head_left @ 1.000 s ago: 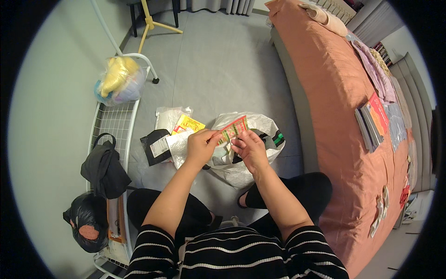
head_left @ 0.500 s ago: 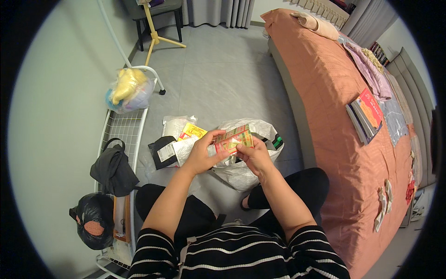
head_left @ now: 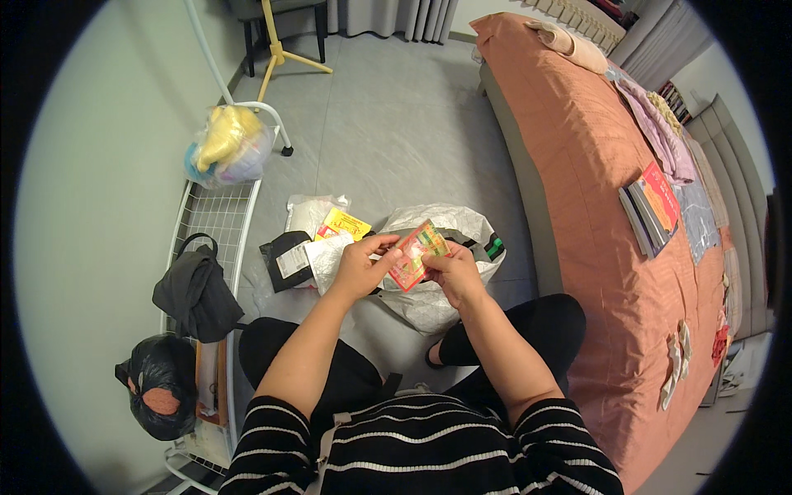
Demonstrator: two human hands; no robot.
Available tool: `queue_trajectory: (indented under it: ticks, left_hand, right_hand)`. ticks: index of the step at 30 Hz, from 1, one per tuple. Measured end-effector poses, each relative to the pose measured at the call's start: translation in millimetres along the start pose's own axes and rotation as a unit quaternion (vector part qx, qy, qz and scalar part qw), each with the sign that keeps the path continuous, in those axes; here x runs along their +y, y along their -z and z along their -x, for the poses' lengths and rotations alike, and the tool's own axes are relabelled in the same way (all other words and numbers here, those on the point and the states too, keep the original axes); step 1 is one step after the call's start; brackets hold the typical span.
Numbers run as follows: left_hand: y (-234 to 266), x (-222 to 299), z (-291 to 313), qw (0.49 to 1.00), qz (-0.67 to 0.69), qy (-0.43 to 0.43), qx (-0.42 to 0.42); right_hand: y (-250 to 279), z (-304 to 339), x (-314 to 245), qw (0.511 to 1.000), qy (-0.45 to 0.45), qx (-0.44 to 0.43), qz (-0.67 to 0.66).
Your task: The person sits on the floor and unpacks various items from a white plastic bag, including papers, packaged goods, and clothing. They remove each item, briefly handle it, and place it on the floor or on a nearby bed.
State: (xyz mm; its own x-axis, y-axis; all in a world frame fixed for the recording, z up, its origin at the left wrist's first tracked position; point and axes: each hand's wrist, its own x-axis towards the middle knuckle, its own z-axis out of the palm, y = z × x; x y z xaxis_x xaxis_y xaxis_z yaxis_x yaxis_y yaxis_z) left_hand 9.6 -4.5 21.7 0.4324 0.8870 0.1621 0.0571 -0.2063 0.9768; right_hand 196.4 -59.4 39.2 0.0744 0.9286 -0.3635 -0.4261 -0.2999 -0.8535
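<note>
Both bare forearms [head_left: 309, 342] angle up and inward here! The left hand [head_left: 356, 271] curls into a pinch, thumb [head_left: 386, 262] forward; the right hand [head_left: 459, 274] pinches just beside it, fingers bent, while the bent knees [head_left: 266, 342] sit well apart below.

Wall [head_left: 107, 206]: plain, pale green-grey, down the left side.
Floor [head_left: 388, 124]: grey tiles, thin joints, faint veining.
Bed [head_left: 594, 206]: along the right, coral spread over a grey base.
Headboard [head_left: 742, 190]: grey, in padded panels, far right.
Rack [head_left: 216, 221]: white metal with a mesh shelf, beside the left wall.
Chair [head_left: 301, 11]: dark, far end, behind a yellow splay-legged stand [head_left: 277, 58].
Curtains [head_left: 388, 16]: grey, pleated, far end.
Light: soft, fairly even.
</note>
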Motion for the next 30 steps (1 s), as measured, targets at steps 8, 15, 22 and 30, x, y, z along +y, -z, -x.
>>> queue_trajectory:
  ticks: [8,15,22,30]
  left_hand:
    - [8.9,-7.7,-4.7,0.871,0.416,0.259,-0.01]
    - [12.3,3.9,-7.0,0.839,0.465,0.277,-0.048]
    - [-3.3,-4.7,-7.6,0.889,0.35,0.296,0.001]
    - [-3.5,-8.9,-9.8,0.915,0.294,0.276,0.012]
  right_hand:
    - [-1.2,-5.9,-0.4,1.0,-0.015,-0.009,-0.011]
    - [-0.6,-11.7,2.9,1.0,-0.014,0.008,-0.021]
    - [-18.9,-5.7,16.3,0.826,0.345,0.139,0.424]
    - [2.8,-17.9,34.3,0.967,0.135,0.083,0.197]
